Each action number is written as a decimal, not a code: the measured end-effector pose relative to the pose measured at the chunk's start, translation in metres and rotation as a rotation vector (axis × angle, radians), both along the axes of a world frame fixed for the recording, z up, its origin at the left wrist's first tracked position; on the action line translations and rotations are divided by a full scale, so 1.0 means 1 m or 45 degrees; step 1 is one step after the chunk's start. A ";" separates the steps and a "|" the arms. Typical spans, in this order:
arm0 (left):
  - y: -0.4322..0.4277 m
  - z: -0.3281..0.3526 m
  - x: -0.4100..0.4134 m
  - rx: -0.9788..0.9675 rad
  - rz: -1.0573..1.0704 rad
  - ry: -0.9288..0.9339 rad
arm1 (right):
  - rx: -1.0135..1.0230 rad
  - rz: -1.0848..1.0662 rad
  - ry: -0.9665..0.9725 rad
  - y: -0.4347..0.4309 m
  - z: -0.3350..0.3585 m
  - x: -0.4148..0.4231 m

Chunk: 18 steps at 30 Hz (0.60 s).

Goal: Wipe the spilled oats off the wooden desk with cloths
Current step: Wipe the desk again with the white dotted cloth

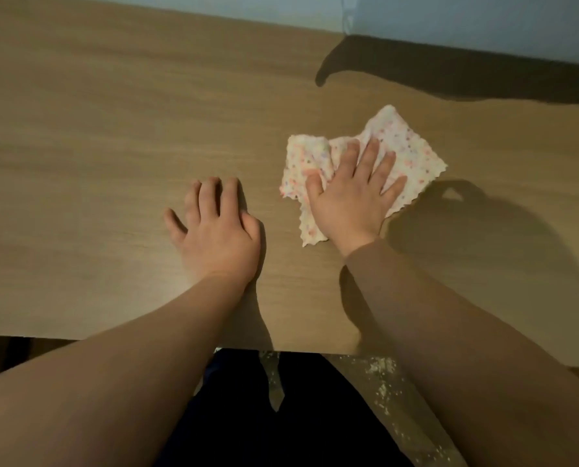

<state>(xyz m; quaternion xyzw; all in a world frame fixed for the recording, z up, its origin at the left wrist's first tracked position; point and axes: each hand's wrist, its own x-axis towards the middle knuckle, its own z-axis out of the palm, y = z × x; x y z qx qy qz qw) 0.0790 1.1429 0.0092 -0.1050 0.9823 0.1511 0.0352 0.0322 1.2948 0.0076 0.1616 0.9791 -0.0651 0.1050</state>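
Counter-top, seen from above: my right grip lies flat, palm down, on a cloth. Its fingers are straight and spread apart, pressing the fabric onto the wood rather than closing round it. The cloth is white with small pink and coloured dots and a scalloped edge. It is bunched into a thick fold just left of my thumb, and one loose corner fans out beyond my fingertips toward the far right. Another strip trails back beside my wrist. A brown sleeve covers that arm up to the wrist.

My left grip rests just beside the cloth, apart from it, palm down on the bare wood. It holds nothing; the fingers are loosely bent with their tips on the surface and the little finger is splayed outward.

Both rest on the pale wooden counter, toward its near half. The oats in view are pale flecks scattered on the floor below the counter's near edge, to the right of my dark clothing. Whether any grains sit under the cloth cannot be told. A dark shadow runs along the far right of the counter, where it meets a light blue-grey wall.
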 end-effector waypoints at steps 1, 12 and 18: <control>0.000 0.000 0.002 -0.014 0.004 -0.007 | -0.003 -0.034 0.013 0.000 0.000 -0.011; 0.000 -0.007 0.002 -0.123 0.000 0.080 | 0.070 -0.237 -0.045 0.010 0.001 -0.175; 0.000 -0.008 0.001 -0.145 -0.016 0.089 | 0.024 -0.407 -0.098 0.006 0.008 -0.205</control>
